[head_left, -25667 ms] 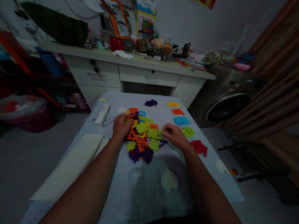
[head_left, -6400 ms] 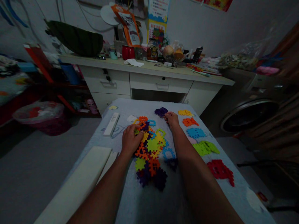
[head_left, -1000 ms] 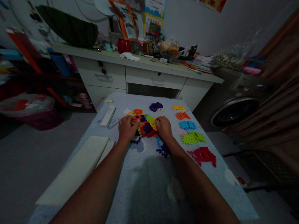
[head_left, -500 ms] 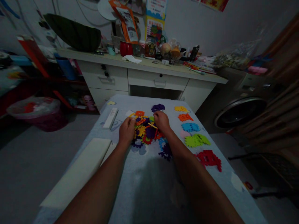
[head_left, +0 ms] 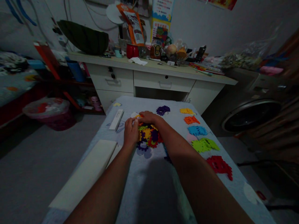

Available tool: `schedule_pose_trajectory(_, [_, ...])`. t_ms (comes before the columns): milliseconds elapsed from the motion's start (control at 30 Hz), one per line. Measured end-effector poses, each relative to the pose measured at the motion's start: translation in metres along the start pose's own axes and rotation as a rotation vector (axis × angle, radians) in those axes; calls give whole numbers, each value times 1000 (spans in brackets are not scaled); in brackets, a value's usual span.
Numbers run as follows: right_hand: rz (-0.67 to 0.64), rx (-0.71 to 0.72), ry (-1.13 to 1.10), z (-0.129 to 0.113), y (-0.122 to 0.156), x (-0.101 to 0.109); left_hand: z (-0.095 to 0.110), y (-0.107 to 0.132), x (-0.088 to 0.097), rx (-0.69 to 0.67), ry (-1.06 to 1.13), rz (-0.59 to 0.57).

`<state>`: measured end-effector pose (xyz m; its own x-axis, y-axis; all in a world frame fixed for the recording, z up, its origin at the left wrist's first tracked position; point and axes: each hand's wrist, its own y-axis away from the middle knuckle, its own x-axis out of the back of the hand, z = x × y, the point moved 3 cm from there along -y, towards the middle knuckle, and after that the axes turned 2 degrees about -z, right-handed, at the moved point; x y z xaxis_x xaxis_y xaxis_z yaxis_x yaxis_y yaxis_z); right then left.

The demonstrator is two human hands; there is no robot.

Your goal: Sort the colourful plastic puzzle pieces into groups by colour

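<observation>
Plainly, both your forearms ran from the near edge up the table (head_left: 149, 180) to the pile (head_left: 149, 137) of mixed toy pieces at its middle. Your left hand (head_left: 131, 132) lay palm down on the pile's left edge, fingers bent and pointing far. Your right hand (head_left: 149, 117) crossed over the pile's far side, wrist turned left. Its fingertips met those of the left hand at the far-left corner, where a bit of orange showed.

Whether either hand pinched a piece or only pressed on the pile, I cannot tell: the fingertips covered one another and the light was dim. Your right forearm hid the pile's right edge.

To the right, well apart from both hands, sorted heaps lay in a row from far to near: purple (head_left: 163, 109), yellow (head_left: 187, 111), orange (head_left: 191, 119), blue (head_left: 197, 130), green (head_left: 205, 144) and red (head_left: 219, 165). A white box (head_left: 116, 119) lay just left of your left hand, and a pale board (head_left: 86, 174) lay at the near left, its near corner behind your left forearm.
</observation>
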<state>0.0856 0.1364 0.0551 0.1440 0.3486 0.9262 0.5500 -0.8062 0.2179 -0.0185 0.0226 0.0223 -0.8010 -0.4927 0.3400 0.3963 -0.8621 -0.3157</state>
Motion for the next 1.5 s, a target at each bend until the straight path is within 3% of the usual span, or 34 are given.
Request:
schedule_pose_trajectory(167, [-55, 169, -93, -3, -1, -6, -4, -2, -1, 37, -9, 7])
schedule_pose_trajectory(333, [-222, 323, -469, -8, 20, -11, -3, -2, -1, 27, -28, -36])
schedule_pose_trajectory(433, [-247, 371, -700, -8, 39, -3, 2, -1, 0, 5, -37, -98])
schedule_pose_trajectory(500, [-166, 392, -777, -2, 57, 8, 6, 0, 0, -11, -58, -160])
schedule_pose_trajectory(567, [-4, 402, -773, 10, 81, 23, 9, 2, -1, -27, -89, -225])
schedule_pose_trajectory(667, [218, 281, -702, 36, 123, 37, 9, 3, -2, -40, -118, -276])
schedule_pose_trajectory(767, [334, 52, -574, 64, 161, 34, 7, 3, -4, -33, -118, -293])
schedule_pose_trajectory(900, [332, -128, -423, 76, 191, 12, 3, 3, -7, -28, -109, -302])
schedule_pose_trajectory(1033, [319, -157, -455, 67, 194, -8, 1, 2, -9, -36, -81, -275])
schedule_pose_trajectory(1200, [423, -130, -518, 61, 185, -18, 1, 2, -8, -90, -76, -232])
schedule_pose_trajectory(1500, [595, -121, -925, 63, 179, -23, 3, 2, -6, -97, -93, -221])
